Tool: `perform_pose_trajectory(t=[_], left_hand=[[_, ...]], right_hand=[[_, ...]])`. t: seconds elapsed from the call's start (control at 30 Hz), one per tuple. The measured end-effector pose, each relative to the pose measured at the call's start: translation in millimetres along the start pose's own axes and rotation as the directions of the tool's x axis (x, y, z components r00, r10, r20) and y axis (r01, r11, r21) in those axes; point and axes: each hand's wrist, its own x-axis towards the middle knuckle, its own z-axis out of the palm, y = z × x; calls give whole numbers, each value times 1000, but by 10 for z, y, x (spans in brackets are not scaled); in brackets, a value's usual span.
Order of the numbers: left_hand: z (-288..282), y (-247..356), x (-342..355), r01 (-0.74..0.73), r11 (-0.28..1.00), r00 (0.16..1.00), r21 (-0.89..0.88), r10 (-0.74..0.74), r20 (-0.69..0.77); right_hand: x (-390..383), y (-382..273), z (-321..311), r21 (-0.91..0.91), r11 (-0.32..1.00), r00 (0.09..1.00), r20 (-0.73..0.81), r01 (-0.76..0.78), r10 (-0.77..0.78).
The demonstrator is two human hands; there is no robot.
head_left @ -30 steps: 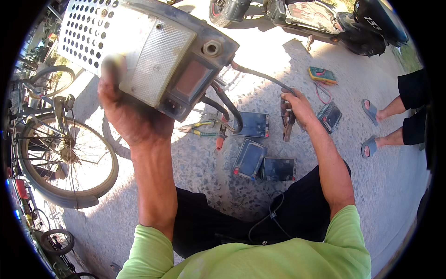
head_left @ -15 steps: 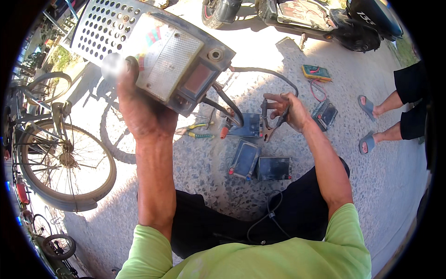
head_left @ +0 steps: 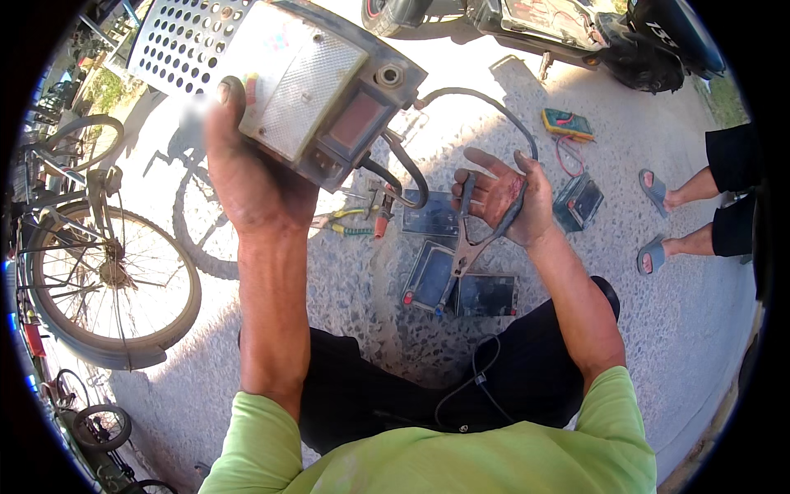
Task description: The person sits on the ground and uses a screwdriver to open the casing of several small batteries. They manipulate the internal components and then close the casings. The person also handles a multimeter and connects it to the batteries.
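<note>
My left hand (head_left: pixel 262 185) grips a battery load tester (head_left: pixel 309 95) with a perforated metal case, a meter face under a clear ribbed cover, and thick black cables. Its thumb lies over the meter side; the other fingers are hidden beneath. In my right hand (head_left: pixel 531 202), palm up and fingers loosely spread, rests a metal battery clamp (head_left: pixel 467 253) with dark handles, jaws pointing down. A cable runs from the tester to it. Below the jaws lie two dark batteries (head_left: pixel 429 278) (head_left: pixel 487 295), a third battery (head_left: pixel 428 219) just beyond. A red-sleeved clamp (head_left: pixel 381 226) hangs near them.
Pliers (head_left: pixel 350 230) with yellow-green handles lie left of the batteries. To the right are a multimeter (head_left: pixel 568 124) and another battery (head_left: pixel 579 203). A bicycle (head_left: pixel 115 272) stands left, a scooter (head_left: pixel 568 37) far ahead. A person's sandalled feet (head_left: pixel 654 257) are at right.
My right hand has turned palm up with its fingers loosened, and the clamp's jaws now show lower, over the batteries. The tester has shifted slightly in view, still in my left hand.
</note>
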Motion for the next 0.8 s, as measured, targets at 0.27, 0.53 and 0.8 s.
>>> perform_pose_trajectory(t=[0.27,0.53,0.8], left_hand=[[-39,-204,-17,39,999,999,-28,-38,20],[-73,-219,-167,146,987,989,62,-145,-12],[-162,-111,-195,120,990,992,79,-117,-39]], right_hand=[[449,11,-753,-680,706,697,-409,198,-589],[714,238,-953,-855,491,642,-284,167,-712],[712,371,-878,-901,401,663,-200,164,-721]])
